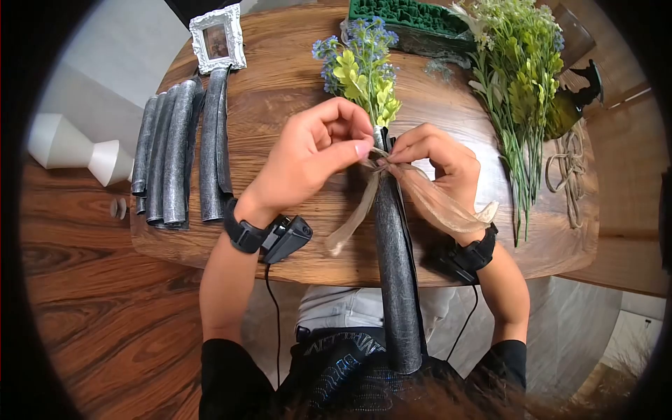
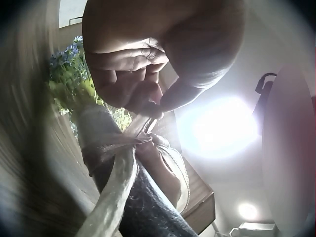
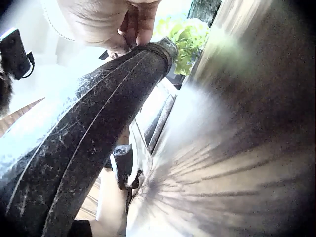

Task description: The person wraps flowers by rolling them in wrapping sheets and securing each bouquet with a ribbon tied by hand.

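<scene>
A dark grey, streaked wrapped roll [image 1: 397, 280] slants from the table toward the person's lap, with blue flowers and yellow-green leaves [image 1: 360, 73] coming out of its top end. A sheer beige ribbon [image 1: 448, 206] circles the roll just under the flowers, its tails hanging to both sides. My left hand [image 1: 301, 157] pinches a piece of the ribbon between thumb and fingertips, above the wrap in the left wrist view [image 2: 140, 126]. From the other side my right hand [image 1: 444, 161] pinches the ribbon at the knot. In the right wrist view, its fingertips [image 3: 143, 29] press close against the bound neck.
Several similar dark rolls [image 1: 168, 150] lie at the left, near a white ornate frame [image 1: 218, 42]. Green floral foam [image 1: 413, 21] stands at the back. Loose flower stems [image 1: 521, 105], a dark bottle [image 1: 570, 108] and a coil of cord [image 1: 568, 168] lie at the right.
</scene>
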`<state>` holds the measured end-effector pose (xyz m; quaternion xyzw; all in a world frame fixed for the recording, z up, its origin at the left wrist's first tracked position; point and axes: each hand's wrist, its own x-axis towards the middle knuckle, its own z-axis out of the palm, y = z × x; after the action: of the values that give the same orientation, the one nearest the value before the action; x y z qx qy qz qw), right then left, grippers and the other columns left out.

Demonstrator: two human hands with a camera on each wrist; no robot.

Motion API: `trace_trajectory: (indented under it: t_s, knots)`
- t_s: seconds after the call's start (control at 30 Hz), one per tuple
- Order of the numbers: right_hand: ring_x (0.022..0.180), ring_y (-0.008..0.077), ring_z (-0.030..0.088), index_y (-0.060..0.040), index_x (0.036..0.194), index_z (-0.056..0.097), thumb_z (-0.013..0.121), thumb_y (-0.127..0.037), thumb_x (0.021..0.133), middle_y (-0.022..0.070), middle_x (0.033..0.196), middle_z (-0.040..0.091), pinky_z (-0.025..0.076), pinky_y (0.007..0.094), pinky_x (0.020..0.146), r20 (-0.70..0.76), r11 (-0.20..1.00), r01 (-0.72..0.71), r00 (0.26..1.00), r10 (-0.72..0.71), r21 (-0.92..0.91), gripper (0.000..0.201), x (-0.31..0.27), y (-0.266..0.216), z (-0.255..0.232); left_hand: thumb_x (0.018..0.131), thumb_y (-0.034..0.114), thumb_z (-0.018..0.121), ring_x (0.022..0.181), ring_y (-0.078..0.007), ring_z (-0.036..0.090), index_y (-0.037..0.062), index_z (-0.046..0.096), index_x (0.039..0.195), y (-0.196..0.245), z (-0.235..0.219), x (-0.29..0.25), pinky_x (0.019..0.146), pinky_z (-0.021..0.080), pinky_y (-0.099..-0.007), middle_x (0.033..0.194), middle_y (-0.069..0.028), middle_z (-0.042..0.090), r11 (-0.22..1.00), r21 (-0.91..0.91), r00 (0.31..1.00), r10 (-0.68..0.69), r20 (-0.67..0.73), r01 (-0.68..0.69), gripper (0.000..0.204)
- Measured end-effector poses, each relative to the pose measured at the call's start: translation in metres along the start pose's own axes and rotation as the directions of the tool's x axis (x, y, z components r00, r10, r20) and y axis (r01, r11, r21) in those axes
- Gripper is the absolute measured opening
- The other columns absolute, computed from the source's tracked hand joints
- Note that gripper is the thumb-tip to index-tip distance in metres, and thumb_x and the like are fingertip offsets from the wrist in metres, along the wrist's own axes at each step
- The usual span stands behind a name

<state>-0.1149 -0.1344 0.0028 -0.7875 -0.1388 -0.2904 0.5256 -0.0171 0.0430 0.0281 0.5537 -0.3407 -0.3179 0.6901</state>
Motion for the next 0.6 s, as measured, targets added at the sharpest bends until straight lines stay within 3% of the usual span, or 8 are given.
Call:
trace_trajectory:
  t_s: [0.2, 0.27, 0.33, 0.4, 0.47, 0.5, 0.53, 0.6]
  knots:
    - [0.072, 0.0178, 0.062, 0.0004, 0.078, 0.064, 0.066, 0.009, 0.068, 0.0087, 0.079, 0.063, 0.049, 0.0267, 0.064, -0.012, 1.000, 0.006, 1.000, -0.006, 0.006, 0.014, 0.000, 0.004, -0.002, 0.083, 0.010, 0.064, 0.067, -0.0043, 0.053, 0.0031, 0.056, 0.101, 0.007, -0.024, -0.003, 0.058, 0.043, -0.0185, 0.081, -0.0010, 0.058, 0.984, -0.156, 0.980, 0.056, -0.189, -0.086, 0.020]
    - [0.072, 0.0179, 0.062, 0.0005, 0.078, 0.064, 0.065, 0.010, 0.068, 0.0087, 0.079, 0.063, 0.049, 0.0269, 0.065, -0.006, 0.999, -0.025, 1.000, 0.026, 0.039, 0.014, -0.001, 0.004, -0.002, 0.084, 0.013, 0.063, 0.064, -0.0043, 0.052, 0.0033, 0.057, 0.099, 0.009, -0.025, -0.001, 0.055, 0.043, -0.0187, 0.078, 0.0000, 0.058, 0.986, -0.111, 0.960, 0.093, -0.264, -0.125, 0.018]
    - [0.072, 0.0180, 0.062, 0.0005, 0.078, 0.064, 0.065, 0.010, 0.068, 0.0088, 0.079, 0.063, 0.049, 0.0269, 0.065, 0.003, 0.999, -0.037, 0.999, 0.037, 0.032, 0.014, -0.001, 0.004, -0.003, 0.085, 0.015, 0.063, 0.063, -0.0039, 0.052, 0.0033, 0.058, 0.097, 0.009, -0.032, 0.001, 0.054, 0.042, -0.0187, 0.076, 0.0020, 0.057, 0.959, -0.083, 0.819, 0.183, -0.543, -0.270, 0.018]
    - [0.072, 0.0181, 0.063, 0.0005, 0.078, 0.064, 0.064, 0.010, 0.068, 0.0088, 0.079, 0.064, 0.049, 0.0270, 0.065, 0.003, 0.998, -0.050, 0.999, 0.050, 0.022, 0.014, -0.002, 0.002, -0.005, 0.085, 0.017, 0.064, 0.067, -0.0042, 0.051, 0.0043, 0.060, 0.097, 0.011, -0.046, -0.001, 0.054, 0.040, -0.0190, 0.077, 0.0023, 0.057, 0.946, -0.108, 0.821, 0.204, -0.534, -0.305, 0.018]
    - [0.072, 0.0174, 0.063, 0.0006, 0.077, 0.064, 0.064, 0.010, 0.068, 0.0087, 0.079, 0.063, 0.049, 0.0265, 0.065, 0.017, 0.999, -0.019, 1.000, 0.020, -0.050, 0.014, 0.000, 0.000, -0.006, 0.088, 0.012, 0.059, 0.075, -0.0108, 0.051, 0.0009, 0.056, 0.101, 0.014, -0.052, 0.003, 0.063, 0.042, -0.0256, 0.083, -0.0031, 0.056, 0.942, 0.224, 0.606, 0.334, -0.722, -0.251, 0.017]
    - [0.072, 0.0174, 0.063, 0.0006, 0.077, 0.064, 0.064, 0.010, 0.068, 0.0087, 0.079, 0.063, 0.049, 0.0265, 0.065, 0.019, 0.999, -0.015, 1.000, 0.016, -0.050, 0.014, 0.000, 0.000, -0.006, 0.089, 0.012, 0.059, 0.075, -0.0109, 0.053, 0.0013, 0.058, 0.102, 0.010, -0.052, 0.004, 0.064, 0.041, -0.0246, 0.085, -0.0034, 0.058, 0.929, 0.291, 0.580, 0.369, -0.726, -0.227, 0.017]
    - [0.072, 0.0170, 0.063, 0.0008, 0.077, 0.064, 0.064, 0.011, 0.068, 0.0087, 0.079, 0.064, 0.049, 0.0262, 0.065, 0.012, 0.999, -0.032, 0.999, 0.032, -0.015, 0.013, -0.001, 0.002, -0.004, 0.089, 0.012, 0.059, 0.075, -0.0109, 0.053, 0.0013, 0.058, 0.102, 0.009, -0.050, 0.004, 0.064, 0.041, -0.0246, 0.085, -0.0034, 0.058, 0.928, 0.293, 0.576, 0.372, -0.728, -0.229, 0.017]
    - [0.072, 0.0165, 0.063, 0.0009, 0.077, 0.063, 0.064, 0.011, 0.068, 0.0087, 0.079, 0.064, 0.049, 0.0259, 0.064, 0.006, 0.999, -0.049, 0.999, 0.049, 0.023, 0.013, -0.001, 0.003, -0.002, 0.089, 0.013, 0.060, 0.074, -0.0108, 0.053, 0.0020, 0.060, 0.099, 0.005, -0.041, 0.001, 0.067, 0.042, -0.0238, 0.085, -0.0029, 0.059, 0.963, 0.145, 0.767, 0.267, -0.584, -0.226, 0.015]
